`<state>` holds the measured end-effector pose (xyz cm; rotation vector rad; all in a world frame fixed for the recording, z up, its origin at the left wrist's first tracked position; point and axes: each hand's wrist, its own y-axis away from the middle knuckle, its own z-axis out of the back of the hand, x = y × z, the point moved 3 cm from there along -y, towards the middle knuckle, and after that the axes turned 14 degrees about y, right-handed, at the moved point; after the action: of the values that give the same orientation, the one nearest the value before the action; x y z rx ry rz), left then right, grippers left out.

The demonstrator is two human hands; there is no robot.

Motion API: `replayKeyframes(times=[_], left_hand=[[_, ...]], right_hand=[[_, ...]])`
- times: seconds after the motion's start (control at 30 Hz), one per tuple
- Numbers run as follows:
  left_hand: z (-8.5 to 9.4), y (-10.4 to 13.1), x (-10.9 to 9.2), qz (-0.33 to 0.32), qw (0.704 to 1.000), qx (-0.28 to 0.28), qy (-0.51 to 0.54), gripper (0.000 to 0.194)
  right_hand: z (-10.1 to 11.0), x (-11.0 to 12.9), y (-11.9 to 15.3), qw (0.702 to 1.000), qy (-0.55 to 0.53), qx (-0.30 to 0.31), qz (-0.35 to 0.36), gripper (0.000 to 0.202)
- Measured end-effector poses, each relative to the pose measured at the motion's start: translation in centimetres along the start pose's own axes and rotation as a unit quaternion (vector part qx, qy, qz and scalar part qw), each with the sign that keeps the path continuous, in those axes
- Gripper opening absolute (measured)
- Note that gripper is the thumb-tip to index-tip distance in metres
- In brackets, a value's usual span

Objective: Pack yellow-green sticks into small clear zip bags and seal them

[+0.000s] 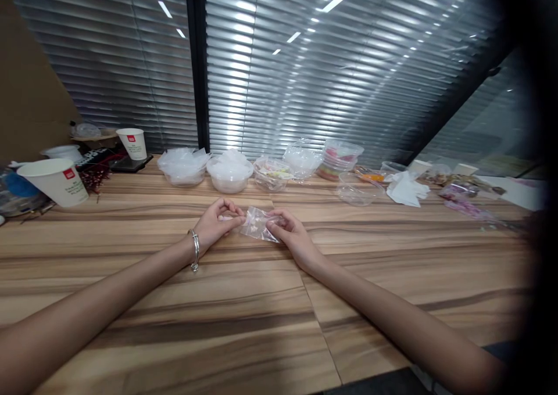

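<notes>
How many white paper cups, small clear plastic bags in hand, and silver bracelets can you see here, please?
White paper cups with red logo: 2
Small clear plastic bag, pinched between left hand and right hand: 1
Silver bracelet: 1
Total: 4

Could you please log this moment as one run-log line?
left hand: pinching small clear bag | right hand: pinching same bag | bag: above wooden table

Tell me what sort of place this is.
Probably an office or meeting room used for packing small items: a long wooden table, closed window blinds, paper cups, and plastic tubs. Both hands hold a small clear bag.
</notes>
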<state>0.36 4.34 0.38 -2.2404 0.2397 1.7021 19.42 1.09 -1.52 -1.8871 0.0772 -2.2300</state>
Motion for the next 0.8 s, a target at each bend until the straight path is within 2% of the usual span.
replayKeyframes(times=[0.1,0.17,0.3,0.4,0.5,0.67,0.8], left_hand=[[-0.12,0.04,-0.21,-0.015,1.000,0.015,0.014,0.020],[-0.13,0.06,-0.31,-0.010,0.997,0.023,0.070,0.013],[0.24,-0.11,-0.08,0.009,0.987,0.016,0.160,0.014],[0.62,-0.38,0.26,0.001,0.995,0.003,0.104,0.021],[0.57,-0.48,0.22,-0.033,0.999,0.016,0.038,0.022],[0.23,-0.38,0.07,-0.040,0.998,0.030,0.044,0.026],[0.51,-0.49,0.26,-0.050,0.998,0.018,0.023,0.024]], right_hand=[[-0.09,0.10,0.02,1.000,0.004,0.007,-0.008,0.028],[-0.05,0.08,-0.01,1.000,-0.006,-0.001,-0.014,0.029],[0.05,-0.07,-0.06,0.999,-0.025,-0.014,-0.018,0.030],[0.00,-0.20,-0.06,0.999,-0.022,0.001,-0.031,0.029],[-0.02,-0.28,-0.03,0.999,-0.016,0.011,-0.034,0.028],[-0.01,-0.43,-0.03,0.999,0.003,0.008,-0.037,0.029],[-0.05,-0.34,-0.04,1.000,0.006,0.014,-0.024,0.029]])
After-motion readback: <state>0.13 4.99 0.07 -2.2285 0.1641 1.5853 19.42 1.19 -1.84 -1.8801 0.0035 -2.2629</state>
